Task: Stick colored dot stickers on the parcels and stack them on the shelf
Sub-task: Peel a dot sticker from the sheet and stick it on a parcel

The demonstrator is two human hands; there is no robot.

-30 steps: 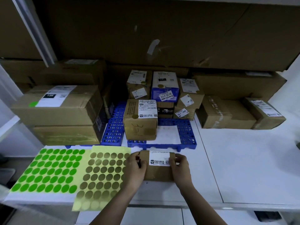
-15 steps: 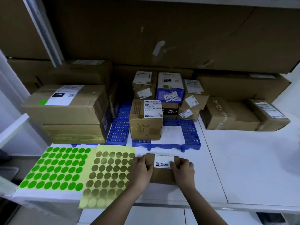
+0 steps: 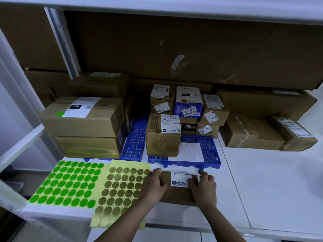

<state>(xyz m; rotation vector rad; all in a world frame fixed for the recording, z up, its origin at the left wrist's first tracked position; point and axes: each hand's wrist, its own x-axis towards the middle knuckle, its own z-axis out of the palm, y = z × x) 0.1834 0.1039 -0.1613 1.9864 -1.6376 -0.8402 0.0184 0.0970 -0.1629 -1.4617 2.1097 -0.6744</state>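
A small brown parcel (image 3: 176,193) with a white label lies on the white shelf surface (image 3: 262,180) near its front edge. My left hand (image 3: 153,186) grips its left side and my right hand (image 3: 203,188) grips its right side, thumbs on top. Left of the parcel lie a sheet of gold dot stickers (image 3: 122,187) and a sheet of green dot stickers (image 3: 68,184). Behind the parcel, a brown box (image 3: 162,137) with a gold dot stands on a blue perforated tray (image 3: 209,152).
More labelled parcels (image 3: 188,103) are stacked behind the blue tray. Two large boxes (image 3: 83,123) stand stacked at the left, the top one with a green dot. Brown boxes (image 3: 253,133) sit at the right. A white upper shelf (image 3: 174,7) runs overhead.
The view has tilted up, so the upper shelf edge shows now. Both hands keep their hold on the small parcel, which sits lower in the frame.
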